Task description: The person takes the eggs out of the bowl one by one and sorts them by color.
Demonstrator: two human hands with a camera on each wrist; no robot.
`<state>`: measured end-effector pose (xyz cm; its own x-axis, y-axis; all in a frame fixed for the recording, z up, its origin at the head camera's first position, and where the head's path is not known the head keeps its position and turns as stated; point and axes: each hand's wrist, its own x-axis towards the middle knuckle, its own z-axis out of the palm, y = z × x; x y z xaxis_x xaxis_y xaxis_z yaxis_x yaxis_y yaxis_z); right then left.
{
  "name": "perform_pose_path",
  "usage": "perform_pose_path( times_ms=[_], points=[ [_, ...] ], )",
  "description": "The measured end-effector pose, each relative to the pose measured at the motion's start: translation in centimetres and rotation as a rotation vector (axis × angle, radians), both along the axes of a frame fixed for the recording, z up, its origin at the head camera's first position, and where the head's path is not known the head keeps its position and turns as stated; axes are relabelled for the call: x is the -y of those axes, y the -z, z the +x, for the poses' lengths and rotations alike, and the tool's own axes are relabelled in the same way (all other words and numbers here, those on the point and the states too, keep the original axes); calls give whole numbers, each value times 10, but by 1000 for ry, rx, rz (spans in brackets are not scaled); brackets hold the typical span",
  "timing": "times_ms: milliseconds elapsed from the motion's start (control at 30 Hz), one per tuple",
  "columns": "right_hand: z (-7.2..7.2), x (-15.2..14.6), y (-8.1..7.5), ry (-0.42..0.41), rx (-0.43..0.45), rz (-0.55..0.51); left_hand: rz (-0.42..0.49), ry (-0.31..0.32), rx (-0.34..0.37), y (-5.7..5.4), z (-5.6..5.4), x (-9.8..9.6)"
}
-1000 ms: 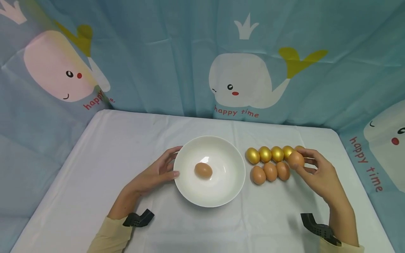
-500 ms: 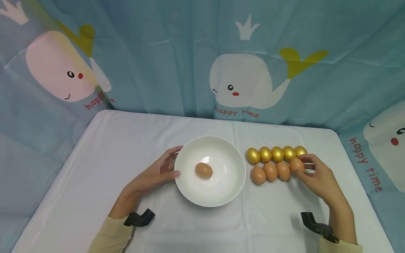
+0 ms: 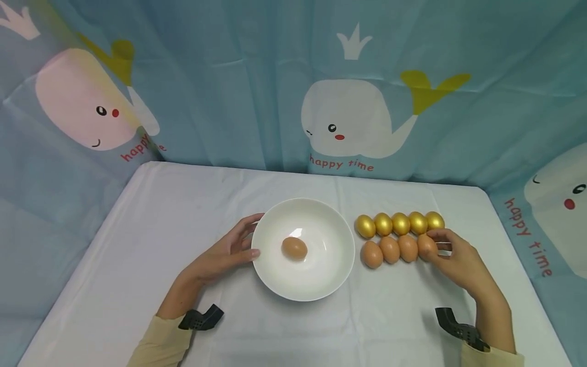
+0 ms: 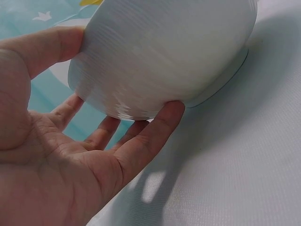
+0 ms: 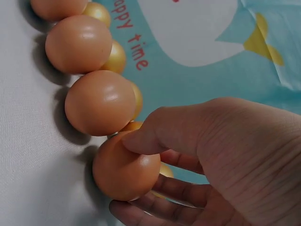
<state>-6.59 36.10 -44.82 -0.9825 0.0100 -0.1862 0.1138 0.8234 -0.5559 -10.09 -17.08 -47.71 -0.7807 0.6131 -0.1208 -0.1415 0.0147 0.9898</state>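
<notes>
A white bowl (image 3: 303,285) stands mid-table with one brown egg (image 3: 294,248) in it. My left hand (image 3: 231,250) holds the bowl's left side, thumb at the rim. The left wrist view has its fingers (image 4: 146,146) against the outer wall. Right of the bowl, a row of gold eggs (image 3: 401,224) lies behind a row of brown eggs (image 3: 389,250). My right hand (image 3: 463,260) pinches the rightmost brown egg (image 5: 124,169) between thumb and fingers at the row's end. That egg appears to touch its neighbour (image 5: 99,103); in the right wrist view, the gold eggs are mostly hidden.
A white cloth (image 3: 183,204) covers the table. Behind and beside it hangs a blue curtain (image 3: 257,102) printed with whales. Each wrist wears a black strap piece, one on the left (image 3: 201,318) and one on the right (image 3: 460,331).
My right hand has brought the brown egg down and toward me from over the gold row to the brown row's right end. The far gold egg has come into view. My left hand stays put.
</notes>
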Motion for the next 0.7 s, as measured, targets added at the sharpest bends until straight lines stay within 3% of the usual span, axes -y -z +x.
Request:
perform_pose_path(
  times_ms=[233,500,700],
  points=[
    [1,1,-6,-8,54,-4,16,9,1,-1,-1,0],
    [-5,-2,-23,10,54,17,24,7,0,-1,-3,0],
    [-2,3,-24,44,-28,26,26,11,5,2,-3,1]
  ],
)
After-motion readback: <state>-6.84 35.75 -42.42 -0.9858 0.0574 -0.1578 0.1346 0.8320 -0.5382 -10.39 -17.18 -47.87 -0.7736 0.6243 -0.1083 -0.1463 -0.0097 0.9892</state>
